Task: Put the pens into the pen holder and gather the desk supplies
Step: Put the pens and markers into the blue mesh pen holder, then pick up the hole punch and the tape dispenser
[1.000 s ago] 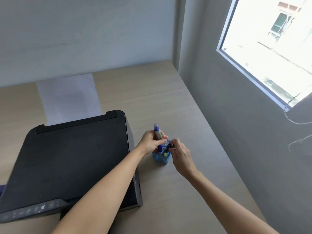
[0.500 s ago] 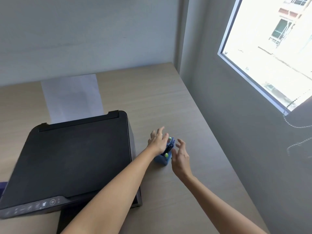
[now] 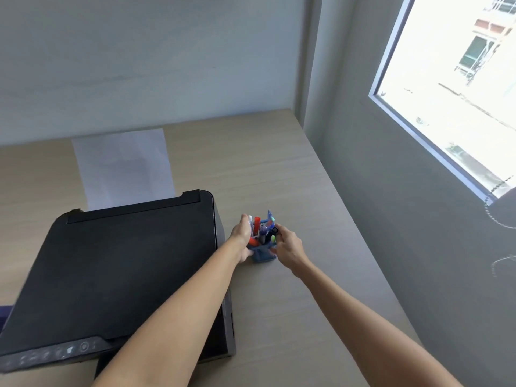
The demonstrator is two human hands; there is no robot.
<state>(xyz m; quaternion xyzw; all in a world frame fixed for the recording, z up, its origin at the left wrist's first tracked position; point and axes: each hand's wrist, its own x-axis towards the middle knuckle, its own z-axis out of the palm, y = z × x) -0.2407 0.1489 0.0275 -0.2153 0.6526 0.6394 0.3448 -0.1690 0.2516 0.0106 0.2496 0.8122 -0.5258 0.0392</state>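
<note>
A small blue mesh pen holder (image 3: 264, 254) stands on the wooden desk (image 3: 279, 177) just right of the printer. Several pens (image 3: 262, 231) stick up out of it: red, purple, blue, black and green-tipped ones. My left hand (image 3: 242, 237) grips the holder's left side, thumb low and fingers up along the pens. My right hand (image 3: 287, 247) grips its right side. Both hands clasp the holder between them.
A black printer (image 3: 117, 272) fills the desk's left part, its right edge close to my left hand. A white sheet of paper (image 3: 122, 166) lies behind it. The grey wall with a window (image 3: 452, 88) runs along the desk's right edge.
A second ago my hands held pens over the holder. Half a second ago both were open beside it. Now both have closed on its sides.
</note>
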